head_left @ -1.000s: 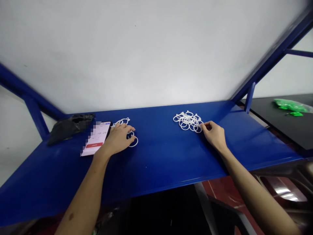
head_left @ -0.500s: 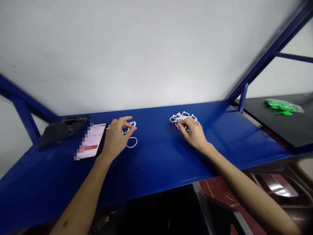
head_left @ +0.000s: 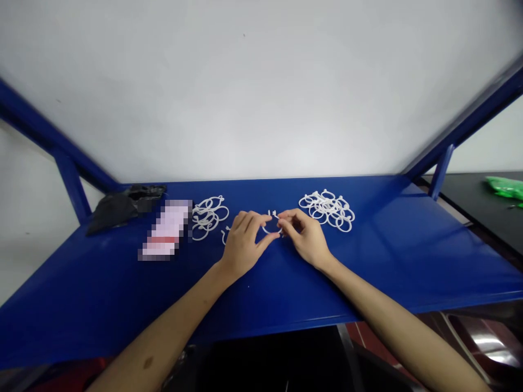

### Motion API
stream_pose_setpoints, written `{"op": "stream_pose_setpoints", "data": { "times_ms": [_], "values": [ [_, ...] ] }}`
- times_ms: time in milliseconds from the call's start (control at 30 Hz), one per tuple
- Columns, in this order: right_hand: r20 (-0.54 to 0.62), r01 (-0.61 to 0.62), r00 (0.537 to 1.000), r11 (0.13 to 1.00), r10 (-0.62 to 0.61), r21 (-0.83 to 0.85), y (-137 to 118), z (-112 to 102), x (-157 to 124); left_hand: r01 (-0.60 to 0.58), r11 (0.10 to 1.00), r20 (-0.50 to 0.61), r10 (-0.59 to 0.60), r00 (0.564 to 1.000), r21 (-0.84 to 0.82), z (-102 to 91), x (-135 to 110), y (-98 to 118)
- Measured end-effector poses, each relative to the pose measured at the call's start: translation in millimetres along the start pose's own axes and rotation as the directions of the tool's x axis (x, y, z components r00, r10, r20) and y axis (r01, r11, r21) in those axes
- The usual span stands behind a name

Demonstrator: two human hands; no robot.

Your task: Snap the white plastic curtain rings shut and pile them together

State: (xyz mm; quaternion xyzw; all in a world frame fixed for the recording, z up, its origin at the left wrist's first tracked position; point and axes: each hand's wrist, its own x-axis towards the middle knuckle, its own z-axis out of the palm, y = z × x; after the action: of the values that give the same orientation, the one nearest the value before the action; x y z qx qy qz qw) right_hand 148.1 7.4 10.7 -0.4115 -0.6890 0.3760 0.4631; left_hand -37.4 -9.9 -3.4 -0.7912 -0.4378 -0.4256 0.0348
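Note:
Over the middle of the blue shelf, a white plastic curtain ring (head_left: 269,231) is held between my two hands, with a gap between its ends at the top. My left hand (head_left: 244,240) pinches its left side with thumb and fingers. On the other side, my right hand (head_left: 305,237) has its fingertips closed on the ring. Another white ring (head_left: 223,237) lies beside my left hand, partly hidden by it. A pile of white rings (head_left: 206,222) sits to the left, and a denser pile of similar rings (head_left: 327,209) lies beyond my right hand.
A phone with a blurred screen (head_left: 165,226) lies left of the left pile, next to a crumpled black bag (head_left: 116,211). The blue shelf (head_left: 286,294) has slanted posts at both ends. A green packet (head_left: 506,187) rests on a black surface at the right.
Both hands have come together at the middle, my right one leaving the right pile and my left one leaving the left rings. A ring is now between them. The view has shifted slightly.

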Motion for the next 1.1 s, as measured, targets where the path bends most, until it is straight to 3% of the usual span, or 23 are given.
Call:
{"op": "stream_pose_setpoints", "data": {
  "times_ms": [67, 133, 367, 733, 967, 1100],
  "values": [
    [-0.009, 0.031, 0.999, 0.999, -0.031, -0.034, 1, -2, -1, 0.128, 0.992, -0.065, -0.129, 0.989, -0.014, -1.2, 2, 0],
    [-0.005, 0.079, 0.997, 0.994, -0.08, -0.079, 2, -2, -2, 0.208, 0.975, -0.063, -0.212, 0.975, -0.073, -3.5, 4, -2],
    [0.044, 0.22, 0.975, 0.961, -0.216, -0.17, 3, 2, -6, 0.408, 0.865, 0.177, -0.37, 0.912, -0.293, -8.3, 6, -6],
    [0.254, 0.423, 0.89, 0.893, -0.378, -0.154, 6, 0, -17, 0.358, 0.865, 0.331, -0.243, 0.912, -0.351, -18.1, 3, -6],
    [0.227, 0.355, 0.926, 0.897, -0.3, -0.264, -1, -6, -8, 0.259, 0.931, 0.293, -0.18, 0.939, -0.256, -23.9, 12, 0],
    [0.322, 0.453, 0.877, 0.839, -0.357, -0.302, -6, -12, -4, 0.258, 0.939, 0.339, -0.172, 0.925, -0.227, -26.8, 13, -2]
  ]
}}
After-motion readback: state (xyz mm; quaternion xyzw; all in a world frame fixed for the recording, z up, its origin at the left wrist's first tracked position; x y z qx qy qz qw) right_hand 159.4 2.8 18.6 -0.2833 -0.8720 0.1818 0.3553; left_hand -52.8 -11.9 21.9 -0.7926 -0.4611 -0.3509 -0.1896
